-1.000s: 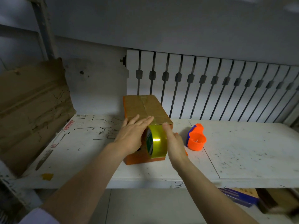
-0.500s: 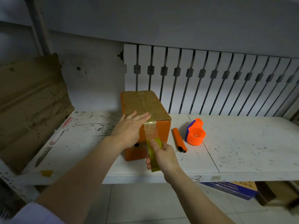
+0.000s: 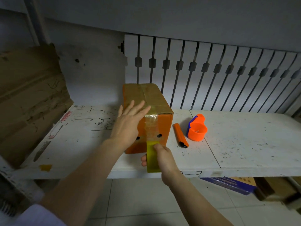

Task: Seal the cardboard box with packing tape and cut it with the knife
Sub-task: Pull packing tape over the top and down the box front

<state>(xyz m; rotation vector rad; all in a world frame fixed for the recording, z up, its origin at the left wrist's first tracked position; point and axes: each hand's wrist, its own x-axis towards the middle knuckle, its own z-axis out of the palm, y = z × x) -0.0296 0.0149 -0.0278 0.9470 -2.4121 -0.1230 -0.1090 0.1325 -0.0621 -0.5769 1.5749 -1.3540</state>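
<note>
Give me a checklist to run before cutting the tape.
1. Box steadied: left hand lies flat on its top edge. Ok.
2. Tape strip runs down the front face. Ok.
3. Tape roll held taut by right hand. Ok.
4. Knife lies on the table beside the box, no hand free for it. Not ok.
5. Blade out: cannot tell.

tape roll [image 3: 152, 158] partly behind right hand [image 3: 163, 156], box [image 3: 164, 128] left side hidden
</note>
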